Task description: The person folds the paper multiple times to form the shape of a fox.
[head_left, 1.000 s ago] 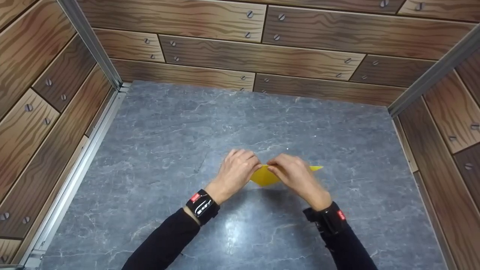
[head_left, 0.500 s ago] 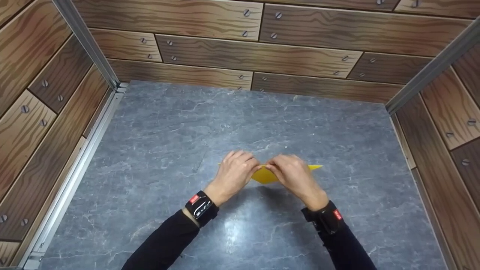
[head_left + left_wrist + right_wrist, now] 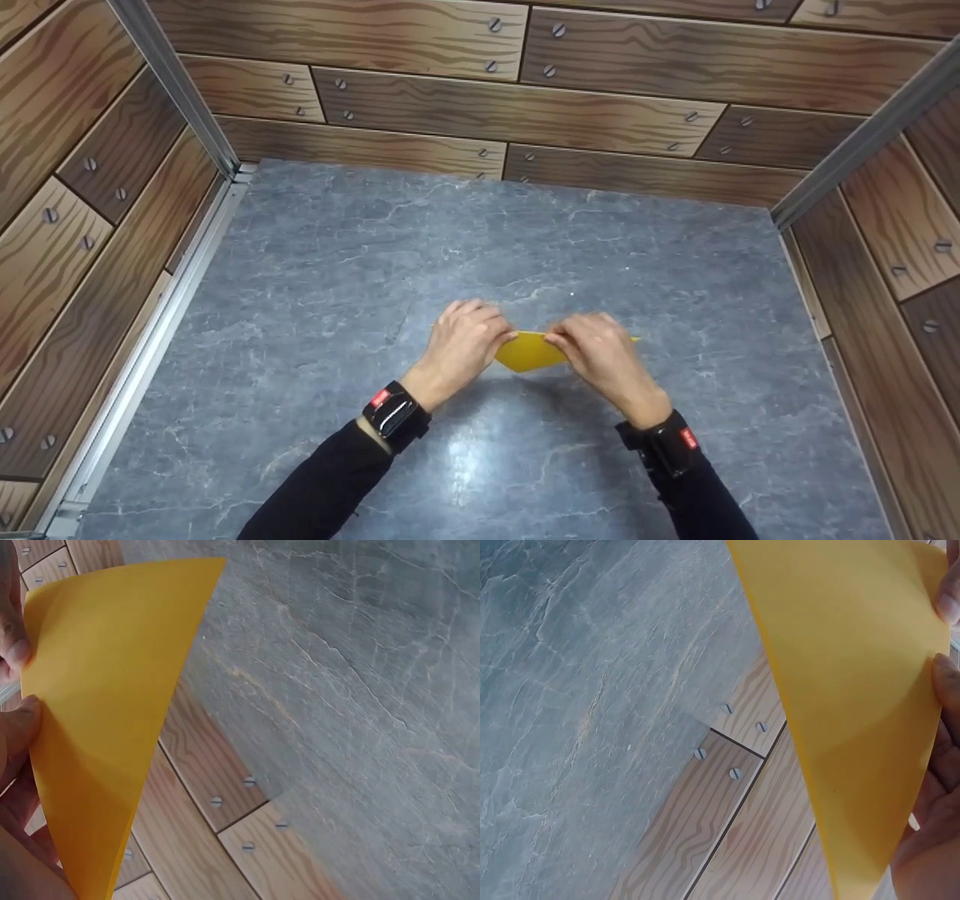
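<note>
The left hand (image 3: 463, 343) and right hand (image 3: 606, 361) pinch 1 plain yellow sheet (image 3: 526, 352), its lower edge pointed.

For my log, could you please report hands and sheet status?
Left hand, right hand pinching yellow sheet by far edge. Sheet appears folded. No obstruction visible.

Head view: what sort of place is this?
Probably a purpose-built work booth: wood-print panels wall it on three sides, metal profiles frame the back corners, and a grey marble-look surface lies inside.
</note>
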Motion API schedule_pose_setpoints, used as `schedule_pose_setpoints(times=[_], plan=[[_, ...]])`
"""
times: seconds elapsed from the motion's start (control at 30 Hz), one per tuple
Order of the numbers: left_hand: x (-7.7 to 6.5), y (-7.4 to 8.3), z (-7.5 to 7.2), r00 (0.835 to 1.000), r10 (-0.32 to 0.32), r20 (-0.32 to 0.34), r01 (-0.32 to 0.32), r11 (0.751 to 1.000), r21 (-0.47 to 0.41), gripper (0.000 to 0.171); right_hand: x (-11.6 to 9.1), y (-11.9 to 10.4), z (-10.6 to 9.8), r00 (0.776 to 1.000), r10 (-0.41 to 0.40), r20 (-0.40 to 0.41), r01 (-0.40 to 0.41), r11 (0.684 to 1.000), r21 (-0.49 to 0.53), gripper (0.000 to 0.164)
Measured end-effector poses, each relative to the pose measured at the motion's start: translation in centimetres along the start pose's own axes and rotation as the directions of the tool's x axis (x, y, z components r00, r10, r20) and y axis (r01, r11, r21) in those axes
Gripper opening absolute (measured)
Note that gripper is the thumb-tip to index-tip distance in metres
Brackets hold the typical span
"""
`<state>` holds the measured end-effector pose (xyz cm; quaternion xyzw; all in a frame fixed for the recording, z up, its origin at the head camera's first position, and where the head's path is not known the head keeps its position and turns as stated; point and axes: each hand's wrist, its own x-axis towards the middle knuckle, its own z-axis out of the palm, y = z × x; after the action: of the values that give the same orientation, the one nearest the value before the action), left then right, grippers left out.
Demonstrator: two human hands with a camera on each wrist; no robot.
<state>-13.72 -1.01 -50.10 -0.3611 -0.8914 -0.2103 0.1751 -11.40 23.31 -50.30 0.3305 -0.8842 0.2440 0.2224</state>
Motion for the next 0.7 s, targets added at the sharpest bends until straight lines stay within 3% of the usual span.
schedule_pose_setpoints(times=[0.37,0.7], plan=[[-0.1,-0.1,0.0,1.0,0.018,-0.01,-0.017,1.0,0.011,0.016,-0.5,0.2,0.0,1.0,0.016,-0.003,-0.016,1.0,0.0,0.011],[-0.3,-0.5,-0.3,1.0,-0.008,0.003,0.008,1.0,0.003,0.017,-1.3,0.7,-0.5,0.997,0.075,-0.018,-0.075,0.997,0.001,0.012]])
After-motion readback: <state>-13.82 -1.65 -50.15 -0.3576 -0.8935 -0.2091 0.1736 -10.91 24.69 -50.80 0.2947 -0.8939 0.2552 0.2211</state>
